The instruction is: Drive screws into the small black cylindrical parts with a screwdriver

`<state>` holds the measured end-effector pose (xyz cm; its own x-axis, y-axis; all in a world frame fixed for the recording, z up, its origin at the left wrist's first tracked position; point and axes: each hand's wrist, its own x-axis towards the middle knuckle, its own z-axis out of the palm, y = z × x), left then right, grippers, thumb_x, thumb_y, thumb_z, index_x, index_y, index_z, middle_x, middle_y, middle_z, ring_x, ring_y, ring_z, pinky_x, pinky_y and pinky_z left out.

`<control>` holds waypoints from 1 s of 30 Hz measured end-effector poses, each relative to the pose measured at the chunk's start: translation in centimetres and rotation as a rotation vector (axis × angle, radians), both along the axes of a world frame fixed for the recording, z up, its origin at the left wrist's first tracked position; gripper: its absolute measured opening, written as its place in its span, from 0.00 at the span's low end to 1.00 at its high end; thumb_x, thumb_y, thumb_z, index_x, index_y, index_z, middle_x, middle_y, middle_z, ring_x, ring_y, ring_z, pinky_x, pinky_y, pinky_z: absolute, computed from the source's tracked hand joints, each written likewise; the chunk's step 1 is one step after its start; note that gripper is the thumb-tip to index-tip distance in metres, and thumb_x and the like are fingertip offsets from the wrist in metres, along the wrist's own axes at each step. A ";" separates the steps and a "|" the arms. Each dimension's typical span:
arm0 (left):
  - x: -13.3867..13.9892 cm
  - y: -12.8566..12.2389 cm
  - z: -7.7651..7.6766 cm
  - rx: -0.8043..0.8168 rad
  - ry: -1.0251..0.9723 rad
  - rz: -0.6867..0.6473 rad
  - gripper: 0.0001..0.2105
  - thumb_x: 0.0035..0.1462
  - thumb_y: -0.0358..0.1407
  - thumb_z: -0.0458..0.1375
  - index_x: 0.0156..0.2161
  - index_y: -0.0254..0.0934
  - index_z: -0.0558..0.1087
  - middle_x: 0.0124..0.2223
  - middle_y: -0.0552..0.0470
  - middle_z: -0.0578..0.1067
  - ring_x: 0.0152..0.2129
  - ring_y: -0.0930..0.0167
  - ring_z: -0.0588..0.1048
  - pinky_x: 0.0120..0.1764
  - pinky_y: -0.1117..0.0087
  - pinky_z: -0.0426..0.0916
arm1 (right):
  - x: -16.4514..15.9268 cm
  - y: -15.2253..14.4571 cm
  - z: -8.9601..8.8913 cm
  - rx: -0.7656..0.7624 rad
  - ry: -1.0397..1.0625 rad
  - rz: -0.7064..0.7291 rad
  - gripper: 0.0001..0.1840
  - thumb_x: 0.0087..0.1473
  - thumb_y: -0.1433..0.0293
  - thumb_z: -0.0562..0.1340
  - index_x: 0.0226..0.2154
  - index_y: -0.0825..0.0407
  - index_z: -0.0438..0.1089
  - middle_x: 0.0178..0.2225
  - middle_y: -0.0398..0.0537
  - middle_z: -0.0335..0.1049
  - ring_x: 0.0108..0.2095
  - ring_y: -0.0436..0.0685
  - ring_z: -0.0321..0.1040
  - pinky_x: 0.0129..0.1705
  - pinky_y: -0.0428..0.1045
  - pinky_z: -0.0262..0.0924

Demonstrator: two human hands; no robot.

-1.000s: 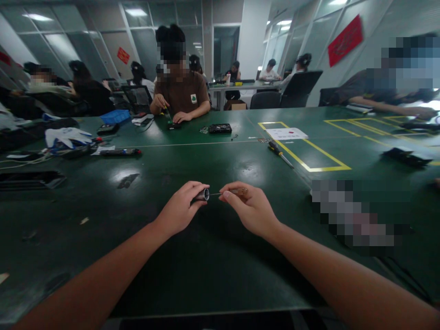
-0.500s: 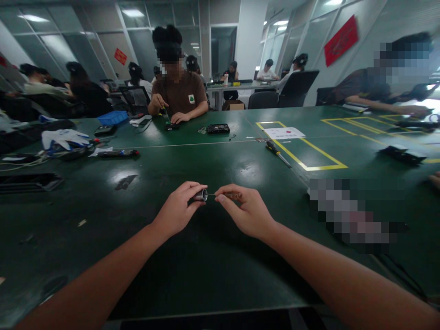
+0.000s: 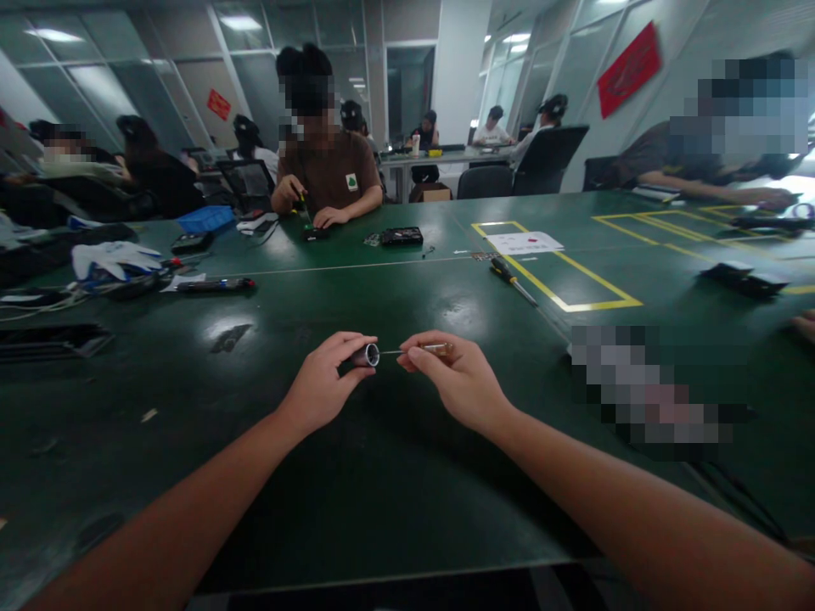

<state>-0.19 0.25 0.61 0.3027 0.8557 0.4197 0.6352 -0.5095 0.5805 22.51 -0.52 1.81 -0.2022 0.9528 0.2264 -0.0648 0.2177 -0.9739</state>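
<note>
Over the near middle of the green table (image 3: 382, 501), my left hand (image 3: 324, 382) is closed around a short dark cylinder (image 3: 365, 355). Its bright, ring-shaped open end faces right; my fingers hide much of its body, and I cannot make out its kind. Opposite it, my right hand (image 3: 462, 378) pinches a small screwdriver (image 3: 438, 349) with a clear amber handle. The thin metal shaft points left, its tip at or just short of the cylinder's open end; whether they touch I cannot tell.
A larger black-and-yellow screwdriver (image 3: 513, 280) lies ahead to the right, beside a paper sheet (image 3: 525, 243) and yellow tape outlines. White gloves (image 3: 115, 260), a pen-like tool (image 3: 215, 286) and a blue tray (image 3: 207, 219) lie left. Across the table, a person (image 3: 328, 170) works on a small device.
The cylinder has turned so its open end shows more toward me. More of the screwdriver's shaft is visible between my hands. Both hands sit slightly higher in view.
</note>
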 end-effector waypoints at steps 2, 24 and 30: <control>0.0 0.1 0.0 0.013 0.000 0.007 0.19 0.59 0.29 0.63 0.55 0.40 0.75 0.53 0.48 0.76 0.51 0.64 0.75 0.56 0.59 0.71 | 0.0 -0.3 0.2 0.022 0.012 -0.003 0.07 0.57 0.64 0.68 0.37 0.49 0.78 0.34 0.46 0.81 0.37 0.55 0.78 0.45 0.54 0.70; -0.2 0.0 0.1 0.064 -0.007 0.039 0.18 0.59 0.29 0.63 0.54 0.42 0.75 0.53 0.48 0.77 0.51 0.63 0.76 0.55 0.56 0.71 | 0.3 1.1 -0.1 -0.308 0.331 0.039 0.10 0.53 0.66 0.68 0.37 0.52 0.80 0.29 0.44 0.69 0.29 0.52 0.64 0.33 0.50 0.62; -0.7 0.2 0.3 0.078 -0.019 0.089 0.17 0.60 0.31 0.63 0.54 0.42 0.75 0.53 0.49 0.76 0.50 0.64 0.76 0.56 0.56 0.70 | 0.7 1.9 -0.9 -0.377 0.205 0.098 0.10 0.50 0.67 0.71 0.36 0.53 0.79 0.31 0.46 0.74 0.31 0.53 0.69 0.38 0.53 0.66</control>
